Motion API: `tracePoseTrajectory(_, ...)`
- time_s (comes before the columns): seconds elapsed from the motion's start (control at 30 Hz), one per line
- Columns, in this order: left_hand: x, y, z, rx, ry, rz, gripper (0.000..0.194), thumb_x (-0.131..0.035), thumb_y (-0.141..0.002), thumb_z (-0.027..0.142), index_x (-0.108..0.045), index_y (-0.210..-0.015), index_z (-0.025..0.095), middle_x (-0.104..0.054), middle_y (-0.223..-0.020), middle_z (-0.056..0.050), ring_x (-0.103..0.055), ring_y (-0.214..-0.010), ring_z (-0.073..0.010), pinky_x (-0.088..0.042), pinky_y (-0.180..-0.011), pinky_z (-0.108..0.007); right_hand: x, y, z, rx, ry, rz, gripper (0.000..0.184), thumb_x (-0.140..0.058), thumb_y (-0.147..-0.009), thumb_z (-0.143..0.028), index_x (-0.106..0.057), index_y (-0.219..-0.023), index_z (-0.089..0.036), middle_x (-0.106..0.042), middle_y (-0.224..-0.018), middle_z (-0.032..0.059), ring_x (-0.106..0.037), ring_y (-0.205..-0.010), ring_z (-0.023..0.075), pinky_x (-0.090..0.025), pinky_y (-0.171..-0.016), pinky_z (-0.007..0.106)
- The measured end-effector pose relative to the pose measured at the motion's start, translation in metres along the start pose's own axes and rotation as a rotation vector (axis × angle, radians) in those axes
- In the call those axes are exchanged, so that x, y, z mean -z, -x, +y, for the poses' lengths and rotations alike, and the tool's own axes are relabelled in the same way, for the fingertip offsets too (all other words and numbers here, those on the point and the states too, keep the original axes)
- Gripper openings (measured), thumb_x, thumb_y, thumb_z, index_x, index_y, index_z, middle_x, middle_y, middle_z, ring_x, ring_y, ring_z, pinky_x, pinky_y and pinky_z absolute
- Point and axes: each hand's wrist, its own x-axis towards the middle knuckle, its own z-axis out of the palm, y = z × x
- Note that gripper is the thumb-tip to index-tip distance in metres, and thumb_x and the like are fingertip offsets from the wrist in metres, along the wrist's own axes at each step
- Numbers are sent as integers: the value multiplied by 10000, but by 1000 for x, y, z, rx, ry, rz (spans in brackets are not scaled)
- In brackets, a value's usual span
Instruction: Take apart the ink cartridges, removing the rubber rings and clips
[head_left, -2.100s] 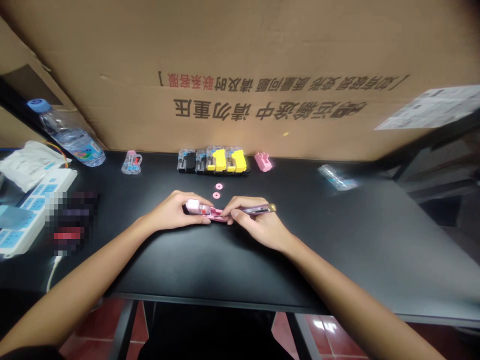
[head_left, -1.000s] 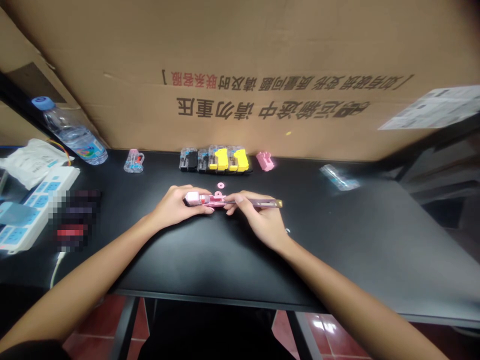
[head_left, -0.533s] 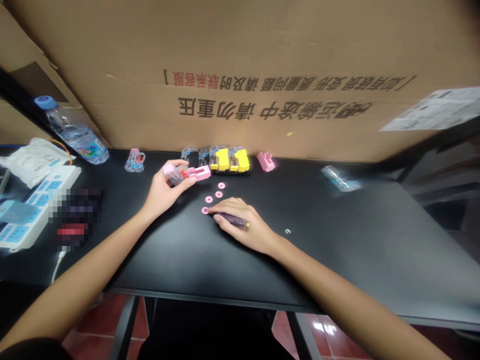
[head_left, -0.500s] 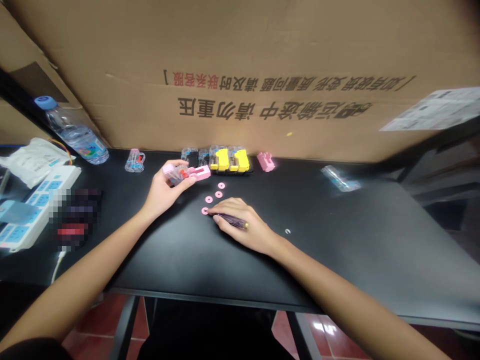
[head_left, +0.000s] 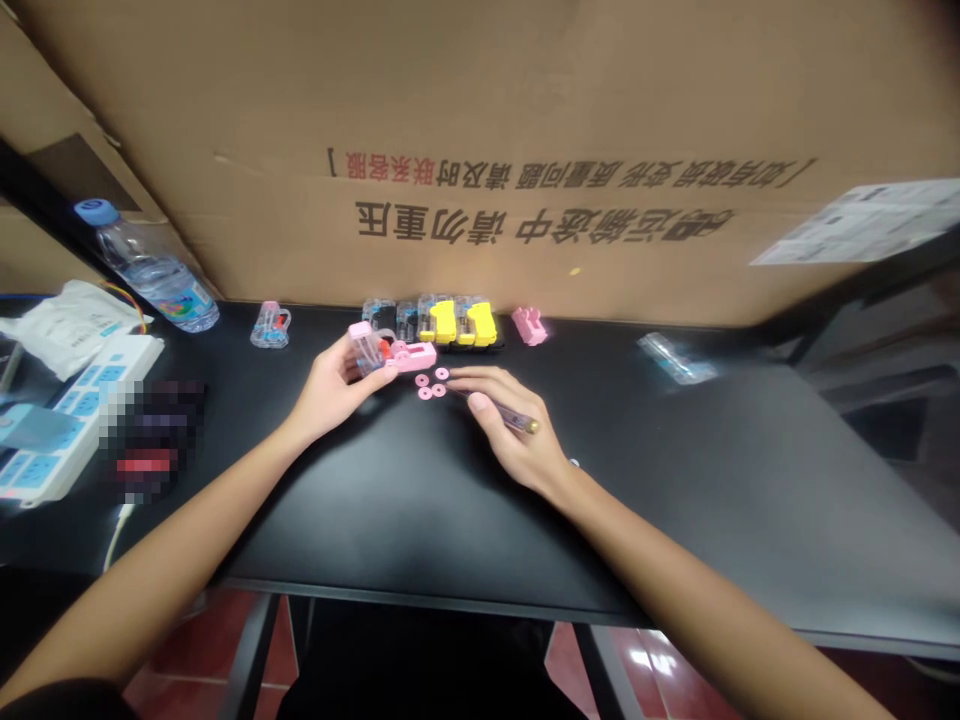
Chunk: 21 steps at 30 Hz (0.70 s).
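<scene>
Table edge [head_left: 420, 588] seems well apart from left hand [head_left: 334, 395] and right hand [head_left: 510, 425].

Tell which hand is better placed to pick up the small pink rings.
Right, probably: the right hand, holding only a slim purple tool, lies beside the rings; the left hand grips a clear-and-pink plastic cartridge.

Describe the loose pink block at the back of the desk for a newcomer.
On the black desk, along the back edge, sits a row of clear cartridges with yellow clips. The pink notched block lies just right of that row, alone, chunkier than the flat pink rings further forward.
</scene>
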Motion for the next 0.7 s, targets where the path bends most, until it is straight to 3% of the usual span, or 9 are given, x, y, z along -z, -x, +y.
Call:
tracePoseTrajectory(0.13,-9,8,4,20,53,-132,605,-877,-845,478,-694,-1326,160,-787,-1301,-147,-782,-1171,-302,-633,-1067,-460,1,1,0,61,75,45,300,-478,-1119,-318,-728,-1277,-271,-667,-1430,141,-682,-1266,302,-581,-1044,492)
tracePoseTrajectory(0.27,-17,16,7,24,78,-244,563,-873,-860,446,-705,-1317,165,-790,-1301,-135,-799,-1129,-295,-643,-1060,-451,-2,2,3,129,93,-102,259,-529,-1102,-280,-679,-1311,-252,-635,-1389,162,-688,-1215,283,-612,-989,438)
tracePoseTrajectory(0.4,-17,19,7,13,53,-253,424,-868,-870,438,-759,-1177,166,-826,-1188,-104,-819,-1037,-273,-666,-1005,-408,-5,3,4,132,52,-198,198,-564,-1093,-262,-681,-1252,-255,-644,-1325,142,-707,-1132,259,-616,-951,406)
tracePoseTrajectory(0.57,-14,15,5,-19,71,-252,379,-833,-905,437,-768,-1153,159,-834,-1123,-95,-821,-996,-253,-677,-931,-356,-7,4,3,152,-32,-181,193,-566,-1095,-251,-689,-1243,-265,-680,-1243,110,-710,-1130,244,-600,-954,375)
tracePoseTrajectory(0.7,-12,14,6,-61,76,-281,356,-801,-939,420,-763,-1182,163,-834,-1099,-84,-822,-962,-232,-672,-893,-314,-7,4,2,43,-80,-105,158,-594,-1091,-298,-664,-1229,-264,-764,-1039,49,-723,-848,195,-580,-747,314)
